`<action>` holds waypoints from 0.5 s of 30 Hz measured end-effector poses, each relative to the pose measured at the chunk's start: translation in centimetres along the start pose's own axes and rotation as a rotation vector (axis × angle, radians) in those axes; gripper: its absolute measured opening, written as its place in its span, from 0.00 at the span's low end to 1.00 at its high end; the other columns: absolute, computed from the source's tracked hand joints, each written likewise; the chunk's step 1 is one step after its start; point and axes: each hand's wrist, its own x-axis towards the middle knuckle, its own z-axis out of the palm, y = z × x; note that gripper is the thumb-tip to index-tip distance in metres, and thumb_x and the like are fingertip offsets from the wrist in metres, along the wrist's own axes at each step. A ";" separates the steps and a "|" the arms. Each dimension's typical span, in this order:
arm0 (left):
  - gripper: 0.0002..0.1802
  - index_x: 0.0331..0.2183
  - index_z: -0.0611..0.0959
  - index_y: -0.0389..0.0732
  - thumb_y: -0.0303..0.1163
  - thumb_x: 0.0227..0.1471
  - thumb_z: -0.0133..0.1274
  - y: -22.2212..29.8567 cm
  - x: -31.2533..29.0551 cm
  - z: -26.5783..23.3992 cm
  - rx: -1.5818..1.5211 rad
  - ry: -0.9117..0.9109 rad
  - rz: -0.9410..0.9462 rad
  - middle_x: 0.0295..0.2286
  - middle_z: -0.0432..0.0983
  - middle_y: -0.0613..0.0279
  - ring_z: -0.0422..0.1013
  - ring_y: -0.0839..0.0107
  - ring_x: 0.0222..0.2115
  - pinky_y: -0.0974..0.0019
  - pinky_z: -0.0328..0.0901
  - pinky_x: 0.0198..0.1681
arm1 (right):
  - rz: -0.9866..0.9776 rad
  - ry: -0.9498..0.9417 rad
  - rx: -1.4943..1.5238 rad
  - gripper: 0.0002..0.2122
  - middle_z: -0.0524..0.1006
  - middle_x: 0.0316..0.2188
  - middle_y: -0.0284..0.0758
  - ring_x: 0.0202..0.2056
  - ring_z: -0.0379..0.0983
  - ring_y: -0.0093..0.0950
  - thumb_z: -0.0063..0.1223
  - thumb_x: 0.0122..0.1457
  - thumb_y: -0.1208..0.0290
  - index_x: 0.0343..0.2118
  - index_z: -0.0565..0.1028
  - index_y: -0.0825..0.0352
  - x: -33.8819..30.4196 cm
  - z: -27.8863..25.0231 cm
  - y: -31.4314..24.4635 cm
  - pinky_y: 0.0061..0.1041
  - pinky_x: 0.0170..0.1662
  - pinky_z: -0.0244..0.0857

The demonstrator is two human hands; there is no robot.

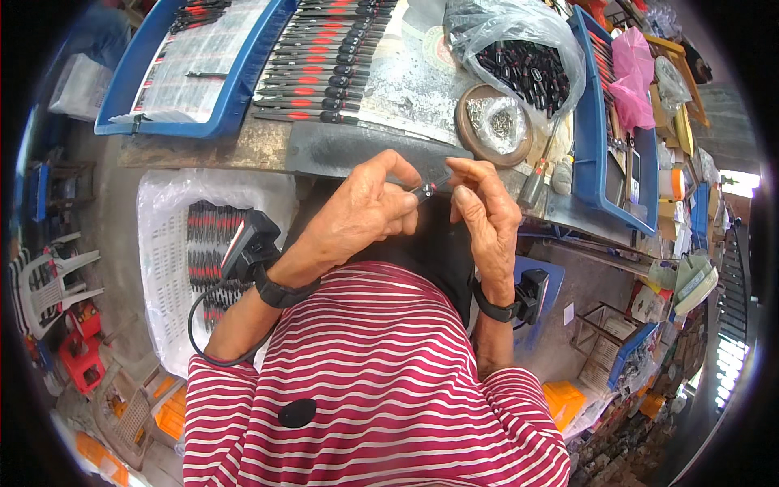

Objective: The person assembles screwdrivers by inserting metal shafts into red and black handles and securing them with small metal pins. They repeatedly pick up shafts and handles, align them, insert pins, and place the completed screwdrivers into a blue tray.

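Note:
In front of my chest, my left hand [369, 203] is closed in a pinch on a small black part [427, 191] with a red mark. Right beside its far end is my right hand [489, 207], with thumb and index finger curled together at the tips. Whatever those right fingertips hold is too small to make out. Just beyond my hands, a round wooden dish [464, 134] holds a clear bag of small metal pieces [499, 126]. Behind it, an open plastic bag [487, 24] is full of black parts [523, 73].
Red-and-black pen-like tools [320, 69] lie in a row on the workbench [203, 152]. Blue trays [235, 89] stand left and right. A screwdriver [533, 183] lies near the bench edge. Below left, a lined white basket [162, 268] holds more tools.

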 end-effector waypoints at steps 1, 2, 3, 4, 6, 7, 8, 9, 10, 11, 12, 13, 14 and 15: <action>0.13 0.41 0.66 0.35 0.30 0.55 0.47 0.0 0.0 0.0 0.006 -0.003 0.011 0.20 0.71 0.61 0.57 0.84 0.17 0.81 0.51 0.18 | -0.077 -0.008 -0.067 0.13 0.69 0.35 0.34 0.32 0.67 0.22 0.47 0.55 0.80 0.44 0.71 0.69 0.1 -0.1 0.0 0.19 0.33 0.63; 0.13 0.41 0.66 0.35 0.30 0.55 0.47 0.0 0.1 -0.1 0.012 -0.006 0.022 0.20 0.71 0.61 0.57 0.84 0.16 0.81 0.51 0.17 | -0.154 -0.017 -0.134 0.14 0.69 0.36 0.35 0.35 0.67 0.24 0.49 0.53 0.81 0.44 0.72 0.68 0.3 -0.2 0.0 0.22 0.36 0.63; 0.13 0.41 0.66 0.35 0.30 0.55 0.47 0.0 0.1 -0.1 0.027 -0.003 0.016 0.20 0.71 0.61 0.57 0.84 0.16 0.81 0.51 0.17 | -0.232 -0.026 -0.201 0.15 0.69 0.37 0.36 0.38 0.67 0.27 0.51 0.51 0.82 0.43 0.72 0.68 0.5 -0.2 -0.1 0.24 0.39 0.63; 0.13 0.41 0.66 0.34 0.30 0.55 0.47 0.0 0.2 -0.1 0.042 0.000 0.011 0.20 0.71 0.62 0.57 0.84 0.16 0.81 0.51 0.17 | -0.261 -0.054 -0.232 0.16 0.69 0.37 0.37 0.39 0.67 0.30 0.52 0.49 0.82 0.43 0.73 0.67 0.7 -0.3 -0.1 0.26 0.42 0.62; 0.13 0.41 0.66 0.34 0.30 0.55 0.46 0.2 0.3 -0.2 0.088 -0.002 0.011 0.19 0.71 0.62 0.58 0.84 0.16 0.80 0.52 0.17 | -0.318 -0.106 -0.296 0.17 0.69 0.37 0.39 0.41 0.66 0.34 0.54 0.45 0.83 0.41 0.73 0.67 1.0 -0.3 -0.3 0.30 0.46 0.59; 0.13 0.41 0.66 0.34 0.29 0.55 0.46 0.3 0.3 -0.2 0.120 -0.005 0.018 0.19 0.71 0.63 0.58 0.84 0.16 0.80 0.52 0.17 | -0.301 -0.116 -0.314 0.17 0.70 0.37 0.38 0.41 0.66 0.36 0.56 0.43 0.83 0.39 0.74 0.67 1.0 -0.2 -0.4 0.31 0.46 0.59; 0.13 0.41 0.66 0.34 0.29 0.55 0.46 0.4 0.3 -0.3 0.153 -0.009 0.027 0.19 0.71 0.63 0.58 0.84 0.16 0.80 0.52 0.17 | -0.325 -0.129 -0.347 0.17 0.70 0.37 0.38 0.41 0.66 0.36 0.56 0.42 0.83 0.39 0.74 0.67 1.1 -0.2 -0.5 0.31 0.45 0.59; 0.13 0.41 0.66 0.34 0.29 0.55 0.46 0.5 0.3 -0.4 0.157 -0.016 0.022 0.18 0.71 0.63 0.59 0.84 0.16 0.80 0.53 0.17 | -0.347 -0.145 -0.382 0.16 0.70 0.36 0.37 0.40 0.66 0.36 0.56 0.42 0.83 0.38 0.74 0.67 1.2 -0.1 -0.5 0.31 0.44 0.59; 0.13 0.41 0.66 0.34 0.28 0.54 0.46 0.6 0.3 -0.5 0.160 -0.022 0.020 0.18 0.71 0.63 0.59 0.84 0.16 0.80 0.53 0.17 | -0.358 -0.164 -0.424 0.16 0.70 0.36 0.37 0.40 0.65 0.36 0.57 0.41 0.83 0.37 0.74 0.67 1.4 0.0 -0.5 0.32 0.44 0.59; 0.14 0.41 0.66 0.34 0.28 0.54 0.46 0.6 0.3 -0.5 0.163 -0.026 0.019 0.18 0.71 0.64 0.59 0.83 0.16 0.80 0.53 0.18 | -0.385 -0.174 -0.441 0.16 0.70 0.35 0.36 0.39 0.65 0.36 0.57 0.41 0.82 0.36 0.74 0.67 1.5 0.0 -0.6 0.32 0.43 0.60; 0.14 0.42 0.66 0.34 0.27 0.54 0.46 0.6 0.3 -0.6 0.164 -0.021 0.001 0.18 0.71 0.63 0.59 0.83 0.16 0.80 0.54 0.18 | -0.404 -0.186 -0.464 0.15 0.70 0.34 0.36 0.39 0.65 0.36 0.57 0.41 0.82 0.36 0.74 0.67 1.7 0.1 -0.7 0.32 0.43 0.60; 0.14 0.42 0.66 0.34 0.27 0.54 0.46 0.6 0.4 -0.6 0.166 -0.014 -0.014 0.18 0.71 0.63 0.60 0.83 0.16 0.80 0.54 0.18 | -0.420 -0.201 -0.493 0.15 0.71 0.33 0.36 0.38 0.65 0.36 0.57 0.40 0.82 0.35 0.74 0.66 1.9 0.1 -0.8 0.32 0.42 0.60; 0.14 0.42 0.66 0.34 0.27 0.54 0.45 0.6 0.5 -0.7 0.164 -0.007 -0.011 0.18 0.71 0.63 0.60 0.83 0.17 0.80 0.55 0.19 | -0.444 -0.207 -0.520 0.15 0.71 0.33 0.36 0.38 0.65 0.36 0.58 0.40 0.82 0.35 0.74 0.66 2.2 0.2 -0.9 0.33 0.42 0.60; 0.14 0.42 0.66 0.34 0.26 0.54 0.45 0.6 0.4 -0.7 0.144 -0.009 -0.023 0.18 0.71 0.63 0.60 0.83 0.17 0.79 0.55 0.19 | -0.468 -0.217 -0.549 0.15 0.71 0.32 0.35 0.38 0.65 0.36 0.58 0.40 0.81 0.34 0.74 0.66 2.4 0.2 -1.1 0.33 0.42 0.60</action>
